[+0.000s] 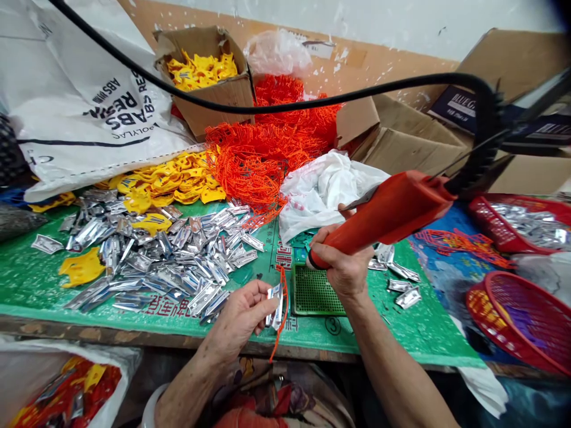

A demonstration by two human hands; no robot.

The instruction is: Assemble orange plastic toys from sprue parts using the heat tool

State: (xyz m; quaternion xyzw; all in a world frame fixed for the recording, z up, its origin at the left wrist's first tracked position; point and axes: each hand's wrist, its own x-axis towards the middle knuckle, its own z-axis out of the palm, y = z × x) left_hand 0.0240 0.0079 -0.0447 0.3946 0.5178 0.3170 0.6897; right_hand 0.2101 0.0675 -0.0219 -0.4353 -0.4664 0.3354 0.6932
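- The left hand (241,318) pinches a small silver metal piece (275,304) between thumb and fingertips, with a thin orange strip (281,315) hanging along it and down past the table (134,321) edge.
- The right hand (343,264) is wrapped in a closed grip around the handle of an orange power tool (388,214), just above and to the right of the left grip; the tool's black cable (267,107) arcs away overhead.
- Judged step: piece and strip are being held together, with the tool end close by but not yet touching them.
- Just below the right grip lies a green grid pad (314,291).
- The next move would call for a steady pinch and exact alignment, since the piece is small and its fingers lie close to the tool.
- Left of the left grip lies a heap of silver pieces (178,261); beyond it, yellow parts (165,178) and orange tangles (263,154).
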